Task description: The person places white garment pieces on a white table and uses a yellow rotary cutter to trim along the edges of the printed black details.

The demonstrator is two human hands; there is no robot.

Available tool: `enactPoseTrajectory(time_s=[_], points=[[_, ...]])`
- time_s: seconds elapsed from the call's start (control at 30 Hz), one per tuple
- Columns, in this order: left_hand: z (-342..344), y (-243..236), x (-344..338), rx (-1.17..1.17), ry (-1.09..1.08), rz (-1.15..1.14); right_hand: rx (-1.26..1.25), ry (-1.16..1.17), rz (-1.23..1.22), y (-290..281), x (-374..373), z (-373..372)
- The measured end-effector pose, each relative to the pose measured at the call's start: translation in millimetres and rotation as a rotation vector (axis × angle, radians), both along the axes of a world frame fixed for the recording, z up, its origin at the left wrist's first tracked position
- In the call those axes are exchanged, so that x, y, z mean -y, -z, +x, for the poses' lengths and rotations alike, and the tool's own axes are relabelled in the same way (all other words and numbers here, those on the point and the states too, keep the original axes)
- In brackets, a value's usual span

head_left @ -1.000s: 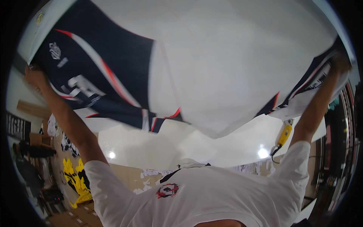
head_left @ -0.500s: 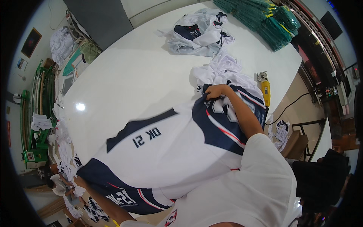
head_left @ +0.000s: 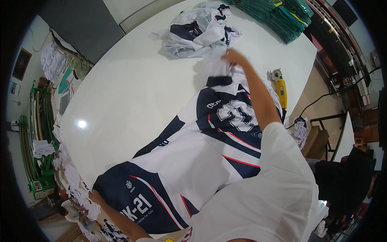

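Note:
A white and navy sports-jersey panel (head_left: pixel 185 173) with red stripes and printed lettering lies spread over the near part of the table and hangs toward me. My left hand (head_left: pixel 96 198) is at its lower-left edge, closed on the cloth, with the fingers partly hidden. Another navy jersey panel (head_left: pixel 213 107) with a large white number lies under my right forearm. Beyond it my right hand (head_left: pixel 234 57), smeared by motion, is closed on blurred white fabric (head_left: pixel 217 66) that lifts off the pile.
On the white table (head_left: pixel 117 97) lie a crumpled heap of printed cloth (head_left: pixel 201 32), stacked green plastic packets (head_left: pixel 278 20) and a yellow electric rotary cutter (head_left: pixel 280 90) with its cord at the right edge. Another person (head_left: pixel 72 211) sits far at lower left.
My right hand has let go of the navy panel's edge and moved farther up the table to the white fabric. The jersey panel has settled flatter, its near-left part turned more into view.

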State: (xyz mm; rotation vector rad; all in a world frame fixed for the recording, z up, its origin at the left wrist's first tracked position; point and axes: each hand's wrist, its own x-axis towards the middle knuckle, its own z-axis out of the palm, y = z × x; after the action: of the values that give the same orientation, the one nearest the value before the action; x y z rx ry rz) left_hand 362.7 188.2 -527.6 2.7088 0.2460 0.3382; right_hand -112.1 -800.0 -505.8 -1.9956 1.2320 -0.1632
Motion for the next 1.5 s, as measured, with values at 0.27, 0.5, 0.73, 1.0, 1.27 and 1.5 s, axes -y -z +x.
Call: enactPoseTrajectory(time_s=[0.27, 0.5, 0.73, 1.0, 1.27, 1.5], points=[[-7, -7, 21, 0.007, 0.063, 0.08, 0.926, 0.149, -0.135, -204, 104, -4], [-23, 12, 20, 0.004, 0.086, 0.081, 0.231, -0.538, -0.257, -15, -92, -24], [-6, 9, -17, -0.014, 0.237, 0.096, 0.024, -0.627, 0.029, 75, -187, -45], [129, 16, 43, 0.001, 0.751, 0.808, -0.074, -0.034, -0.292, 11, 65, 43], [100, -42, 239, 0.036, 0.402, -0.361, 0.446, -0.048, -0.387, -32, 8, 127], [-173, 34, 224, 0.04, 0.626, -0.127, 0.199, -0.364, -0.553, 59, -251, -23]])
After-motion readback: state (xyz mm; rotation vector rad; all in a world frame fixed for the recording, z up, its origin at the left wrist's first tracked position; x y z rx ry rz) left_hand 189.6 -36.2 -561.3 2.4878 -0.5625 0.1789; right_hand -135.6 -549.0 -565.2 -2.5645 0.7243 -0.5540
